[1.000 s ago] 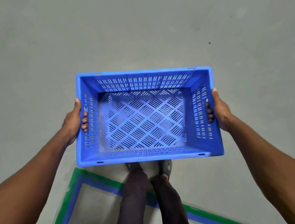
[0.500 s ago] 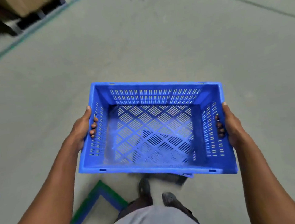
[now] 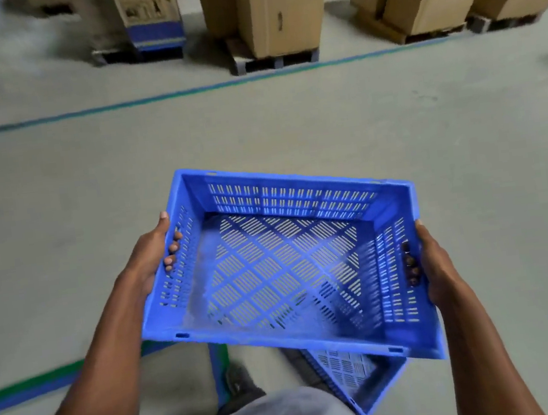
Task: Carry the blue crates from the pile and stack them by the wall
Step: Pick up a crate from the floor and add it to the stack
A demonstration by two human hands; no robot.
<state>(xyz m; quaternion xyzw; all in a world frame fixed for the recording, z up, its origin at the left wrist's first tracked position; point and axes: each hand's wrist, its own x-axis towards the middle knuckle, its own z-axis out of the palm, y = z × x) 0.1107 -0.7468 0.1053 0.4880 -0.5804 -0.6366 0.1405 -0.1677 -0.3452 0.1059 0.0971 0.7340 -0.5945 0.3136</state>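
I hold an empty blue slotted crate point(image 3: 283, 268) in front of me, above the grey floor, tilted a little down to the right. My left hand point(image 3: 154, 253) grips its left short wall, fingers through the handle slot. My right hand point(image 3: 435, 263) grips the right short wall the same way. Part of a second blue crate point(image 3: 356, 380) shows under the held one's near right corner; I cannot tell whether it hangs from the first or lies on the floor.
Tall cardboard boxes point(image 3: 279, 6) on pallets point(image 3: 275, 59) stand in a row at the far side, behind a blue-green floor line point(image 3: 182, 92). Another taped line point(image 3: 28, 385) runs at my lower left. My shoe point(image 3: 242, 380) shows below the crate.
The view has lifted and turned: the boxes on pallets have come into sight ahead. The crate sits lower and more to the right in view, and a second crate now shows beneath it.
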